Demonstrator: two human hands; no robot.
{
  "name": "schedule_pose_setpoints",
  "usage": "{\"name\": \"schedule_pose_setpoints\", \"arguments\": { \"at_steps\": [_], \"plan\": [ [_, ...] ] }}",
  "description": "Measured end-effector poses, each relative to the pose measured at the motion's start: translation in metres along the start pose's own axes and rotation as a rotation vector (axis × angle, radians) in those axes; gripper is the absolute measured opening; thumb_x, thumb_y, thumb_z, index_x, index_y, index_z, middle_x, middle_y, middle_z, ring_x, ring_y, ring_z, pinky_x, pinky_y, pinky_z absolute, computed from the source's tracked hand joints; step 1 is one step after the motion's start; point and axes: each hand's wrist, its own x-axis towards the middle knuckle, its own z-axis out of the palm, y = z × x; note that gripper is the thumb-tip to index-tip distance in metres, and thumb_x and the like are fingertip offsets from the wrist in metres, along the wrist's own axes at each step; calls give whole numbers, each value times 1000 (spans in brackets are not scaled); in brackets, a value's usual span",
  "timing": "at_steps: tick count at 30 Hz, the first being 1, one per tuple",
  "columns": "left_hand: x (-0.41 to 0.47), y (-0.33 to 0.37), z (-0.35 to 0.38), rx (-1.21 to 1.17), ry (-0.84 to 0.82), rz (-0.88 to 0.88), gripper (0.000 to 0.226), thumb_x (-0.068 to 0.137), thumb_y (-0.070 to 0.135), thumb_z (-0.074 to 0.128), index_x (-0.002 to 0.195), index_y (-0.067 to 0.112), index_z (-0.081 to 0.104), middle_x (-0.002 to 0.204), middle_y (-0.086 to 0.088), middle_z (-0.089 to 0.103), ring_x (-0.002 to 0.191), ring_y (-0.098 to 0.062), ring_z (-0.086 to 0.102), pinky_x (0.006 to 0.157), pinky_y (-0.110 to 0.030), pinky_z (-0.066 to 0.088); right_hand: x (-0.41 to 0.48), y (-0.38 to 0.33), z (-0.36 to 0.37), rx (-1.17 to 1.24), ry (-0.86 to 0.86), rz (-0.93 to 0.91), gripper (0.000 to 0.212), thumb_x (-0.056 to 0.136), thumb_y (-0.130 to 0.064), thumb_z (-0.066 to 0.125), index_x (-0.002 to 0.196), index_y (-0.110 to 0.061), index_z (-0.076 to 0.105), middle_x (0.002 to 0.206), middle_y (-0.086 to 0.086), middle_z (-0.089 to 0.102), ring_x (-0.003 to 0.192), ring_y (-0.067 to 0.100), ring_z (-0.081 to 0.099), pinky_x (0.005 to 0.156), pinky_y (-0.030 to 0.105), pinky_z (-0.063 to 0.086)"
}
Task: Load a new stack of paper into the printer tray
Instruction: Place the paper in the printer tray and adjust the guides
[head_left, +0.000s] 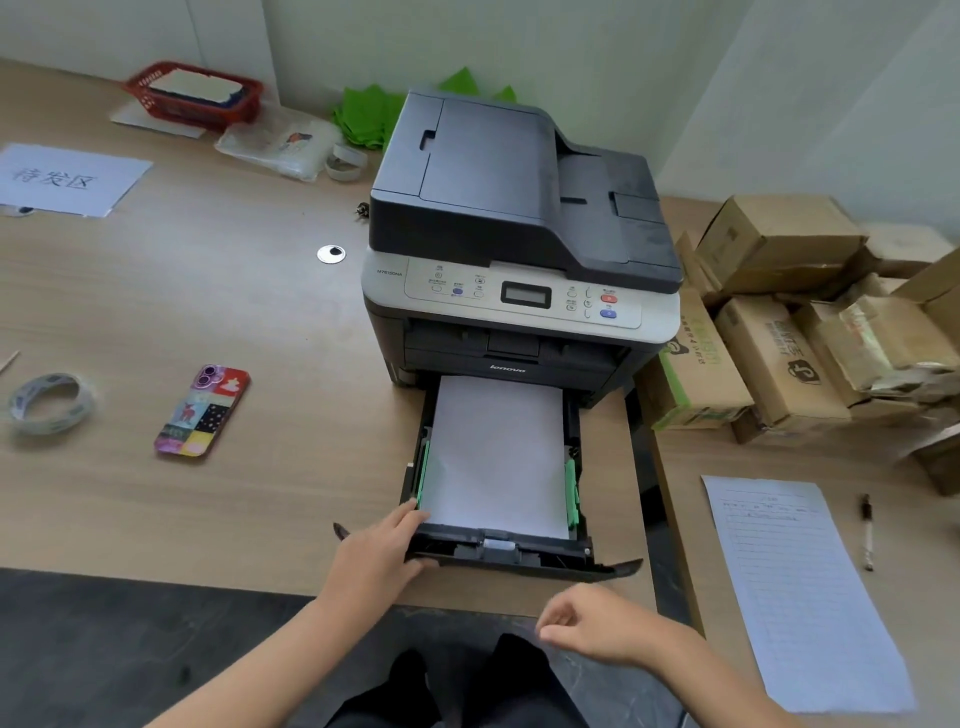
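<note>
- My left hand (382, 548) reaches forward from the lower left, forearm angled up toward the printer (519, 234), wrist nearly straight.
- Its fingers (410, 514) lie over the near-left corner of the pulled-out paper tray (498, 553), fingertips touching the corner of the paper stack (498, 457); the thumb runs along the tray's front edge below. It is a loose clasp on that tray corner, not a tight one.
- My right hand (592, 626) hangs in front of the tray, below its front lip and apart from it, forearm coming in from the lower right.
- Its fingers are curled inward with thumb and forefinger drawn close together; I cannot tell whether anything thin is pinched between them.
- The paper stack lies flat in the tray, between the green side guides (571, 491), its far end reaching under the printer body.
- The tray sticks out of the printer's front toward me, over the edge of the wooden desk (208, 312).
- On the desk to my left lie a phone (202, 410) in a colourful case and a roll of clear tape (49, 402), both well apart from my hands.
- To my right lie a lined sheet (800, 587) and a pen (866, 530), with cardboard boxes (769, 312) beyond them.
</note>
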Motion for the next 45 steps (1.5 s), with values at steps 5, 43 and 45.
{"name": "schedule_pose_setpoints", "arguments": {
  "at_steps": [5, 43, 45],
  "plan": [
    [30, 4, -10, -40, 138, 39, 46, 64, 45, 84, 99, 18, 72, 107, 0, 72, 94, -20, 69, 81, -34, 57, 21, 21, -13, -87, 315, 63, 45, 98, -32, 47, 140, -16, 48, 144, 2, 53, 132, 16, 49, 109, 29, 39],
    [190, 33, -43, -252, -324, -386, 39, 91, 27, 54, 127, 12, 52, 131, -18, 42, 121, -35, 49, 107, -33, 39, 112, -7, -160, -29, 596, 147, 42, 94, -6, 38, 131, -9, 57, 132, 17, 57, 118, 33, 56, 99, 37, 48],
    [195, 35, -44, -244, -317, -395, 38, 91, 28, 54, 125, 12, 53, 129, -18, 45, 123, -36, 46, 106, -34, 37, 114, -5, -164, -42, 596, 116, 44, 94, -4, 37, 134, -10, 54, 138, 15, 54, 126, 31, 50, 104, 37, 44]
  ]
}}
